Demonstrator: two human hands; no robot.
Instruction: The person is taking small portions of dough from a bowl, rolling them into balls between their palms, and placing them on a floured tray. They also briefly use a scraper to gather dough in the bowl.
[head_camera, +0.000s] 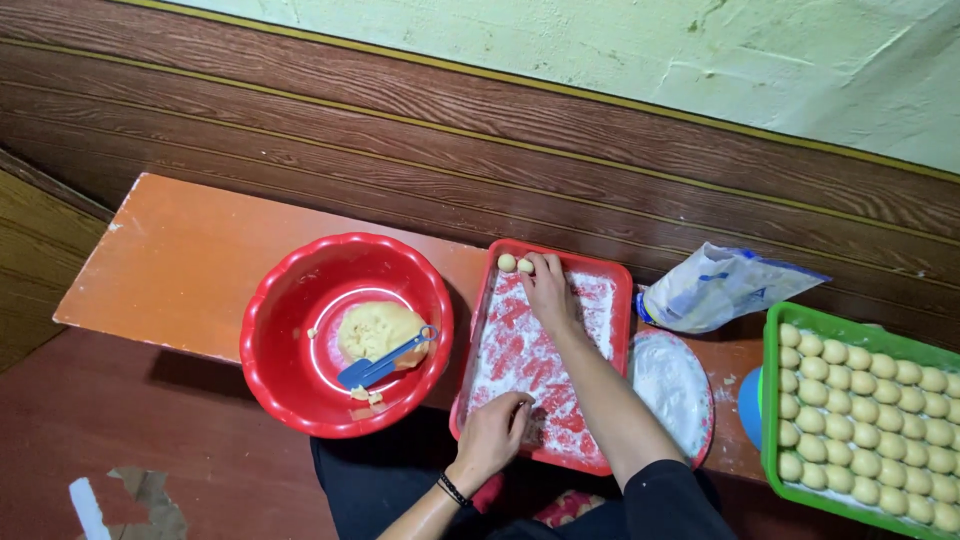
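Observation:
A red rectangular tray (612, 300) dusted with white flour lies on an orange bench. My right hand (548, 290) reaches to its far left corner, fingertips on a small dough ball (525, 266) beside another dough ball (507, 262). My left hand (494, 434) rests on the tray's near left edge, fingers curled over the floured rim. A red bowl (290, 300) to the left holds a lump of yellow dough (375, 328) and a blue scraper (380, 366).
A green tray (775, 400) filled with several rows of dough balls sits at the right. A plate of flour (670, 385) lies between the trays, with a plastic flour bag (715, 285) behind it. A wood-panelled wall runs behind the bench (170, 260).

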